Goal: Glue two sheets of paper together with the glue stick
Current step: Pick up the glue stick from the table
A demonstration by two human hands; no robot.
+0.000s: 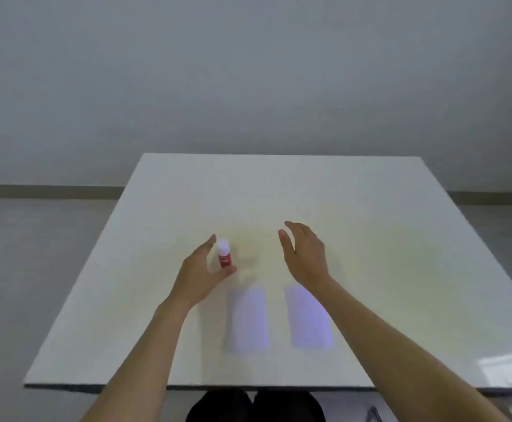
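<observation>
Our left hand [198, 274] curls wide around the upright glue stick [224, 253] mid-desk [370, 208] — light, rigid, smooth (take its red barrel); right hand [305, 254] spread, holding nothing.

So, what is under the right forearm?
The right paper sheet lies flat on the white table. The forearm of the right hand covers its far right corner; the rest shows.

Glue stick [224, 253] label blurred, unreadable
</observation>
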